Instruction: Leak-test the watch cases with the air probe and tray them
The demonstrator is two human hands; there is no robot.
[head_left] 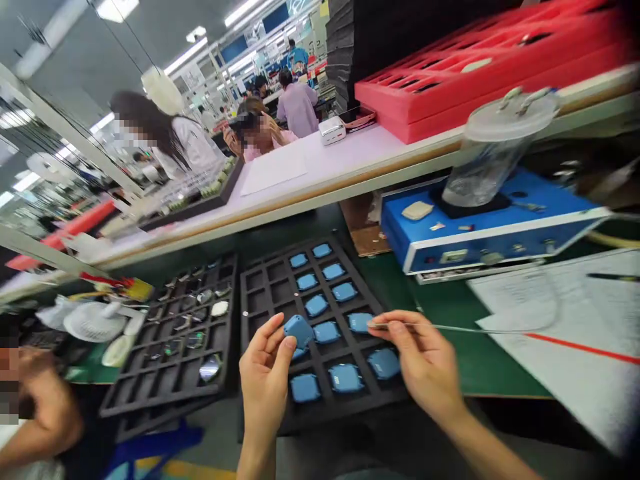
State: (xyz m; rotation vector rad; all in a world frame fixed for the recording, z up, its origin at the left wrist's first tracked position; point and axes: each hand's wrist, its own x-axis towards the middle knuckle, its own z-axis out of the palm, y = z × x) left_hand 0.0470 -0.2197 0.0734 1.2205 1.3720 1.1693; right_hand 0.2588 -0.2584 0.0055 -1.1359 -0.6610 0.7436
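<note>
- The person's left hand [265, 373] was grasping a blue, rounded-square, flat piece [299, 330] between thumb and fingers, its grip raised over the left-hand part of a tray.
- The person's right hand [427, 363] was grasping a thin, needle-like rod [387, 325] in a pinched grip; its tip pointed left at a blue piece in the tray, though whether the two touched could not be told.
- Beneath both hands lay that black, compartmented tray [255, 303], with similar blue pieces [346, 378] sitting one to a pocket.
- Just left of it was a second black, compartmented tray [125, 400] of shiny dark pieces [211, 367], and beyond that, at the left edge, a co-worker's bare forearm [50, 413].
- On the right, white paper sheets [555, 367] overlapped on the green tabletop [475, 370].
- Behind the sheets stood a blue, white-edged metal box [440, 243] carrying a clear plastic cylinder [480, 177].
- Farther back, a pale raised shelf [325, 163] bore stacked red foam trays [415, 110].
- Past the shelf were a person in white [197, 143] and a person in pink [265, 143].
</note>
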